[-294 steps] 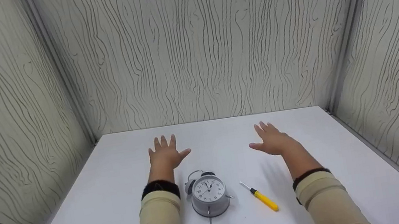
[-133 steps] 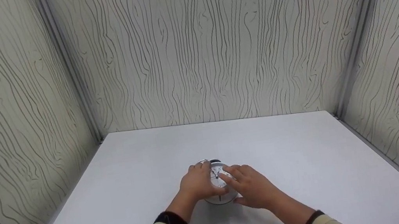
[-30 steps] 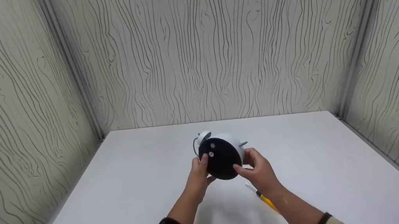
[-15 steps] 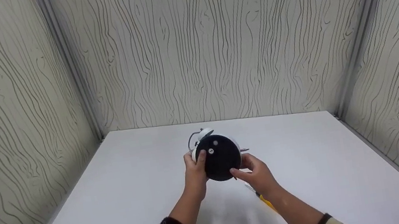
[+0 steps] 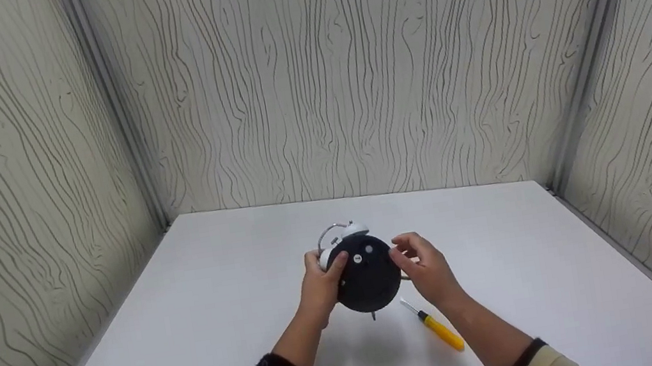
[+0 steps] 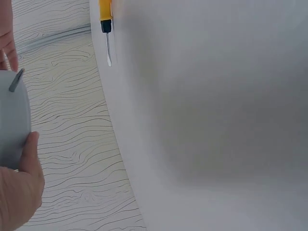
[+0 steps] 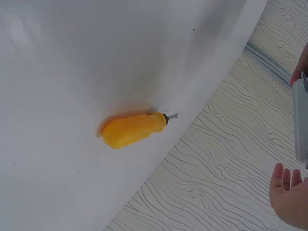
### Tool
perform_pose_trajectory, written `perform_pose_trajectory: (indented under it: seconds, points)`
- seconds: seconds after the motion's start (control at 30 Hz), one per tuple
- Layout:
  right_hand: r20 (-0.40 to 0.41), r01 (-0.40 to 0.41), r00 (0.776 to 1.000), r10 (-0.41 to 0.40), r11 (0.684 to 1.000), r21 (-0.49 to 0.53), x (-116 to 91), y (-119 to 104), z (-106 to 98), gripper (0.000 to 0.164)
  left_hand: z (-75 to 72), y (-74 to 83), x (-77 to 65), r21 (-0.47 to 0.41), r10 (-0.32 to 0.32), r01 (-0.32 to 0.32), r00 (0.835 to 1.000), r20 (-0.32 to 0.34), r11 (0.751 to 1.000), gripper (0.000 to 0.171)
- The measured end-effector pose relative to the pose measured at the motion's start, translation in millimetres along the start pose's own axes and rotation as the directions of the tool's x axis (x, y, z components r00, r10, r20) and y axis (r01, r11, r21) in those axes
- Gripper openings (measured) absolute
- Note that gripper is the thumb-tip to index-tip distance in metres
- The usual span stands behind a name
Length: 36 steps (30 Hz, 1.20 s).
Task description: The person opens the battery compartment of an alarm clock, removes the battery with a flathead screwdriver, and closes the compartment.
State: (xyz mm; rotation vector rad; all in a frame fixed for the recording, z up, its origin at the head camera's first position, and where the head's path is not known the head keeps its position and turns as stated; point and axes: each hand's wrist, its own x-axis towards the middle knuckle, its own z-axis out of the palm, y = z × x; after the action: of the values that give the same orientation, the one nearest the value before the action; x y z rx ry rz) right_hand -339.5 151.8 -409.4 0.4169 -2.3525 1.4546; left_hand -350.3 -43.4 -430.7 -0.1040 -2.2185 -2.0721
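Note:
An alarm clock point(image 5: 369, 283) is held up off the table, its black back with two small round knobs facing me. Its white bell point(image 5: 355, 229) and wire handle tilt to the upper left. My left hand point(image 5: 318, 289) grips the clock's left side, thumb on the back; the left wrist view shows the thumb point(image 6: 31, 154) along the pale casing. At the clock's right edge, my right hand point(image 5: 432, 267) has loosely bent fingers, and the right wrist view shows these fingers point(image 7: 284, 178) apart from the casing. The dial is hidden from the head view.
A screwdriver point(image 5: 443, 332) with a yellow handle lies on the white table point(image 5: 225, 327), below the right hand, blade pointing up and left. Wood-grain patterned panels point(image 5: 311, 82) enclose the table at the back and both sides.
The clock, earlier on the table face up, was lifted and turned back toward me. In the last second it has rotated clockwise and lowered slightly; the right hand has loosened from its edge.

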Motion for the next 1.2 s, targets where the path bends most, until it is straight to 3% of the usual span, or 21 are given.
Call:
perform_pose_trajectory:
  seconds: [0.17,0.4,0.57,0.8,1.03,1.2]
  points:
    - [0.051,-0.031,0.998,0.036,0.996,-0.085,-1,4,-1,0.011,1.5,-4.3,-1.1,0.069,-0.035,0.033,0.999,0.025,0.997,0.074]
    - [0.19,-0.069,0.976,0.107,0.978,-0.197,-7,10,4,0.011,1.8,-12.5,-1.9,0.131,-0.134,0.132,0.991,0.003,0.982,0.089]
    - [0.193,-0.094,0.971,0.138,0.971,-0.22,-9,12,9,0.012,0.8,-14.7,-2.7,0.135,-0.191,0.19,0.982,-0.004,0.973,0.094]
    - [0.218,-0.222,0.944,0.249,0.965,-0.139,-9,20,12,0.015,-2.5,-13.8,-4.6,0.092,-0.224,0.22,0.974,0.04,0.971,0.075]
    - [0.291,-0.277,0.909,0.299,0.954,-0.115,-12,24,18,0.016,-2.5,-17.1,-7.0,0.189,-0.308,0.292,0.95,0.059,0.938,0.057]
    - [0.353,-0.315,0.875,0.331,0.943,-0.104,-15,28,21,0.016,-3.3,-23.7,-10.4,0.234,-0.32,0.297,0.945,0.069,0.926,0.053]
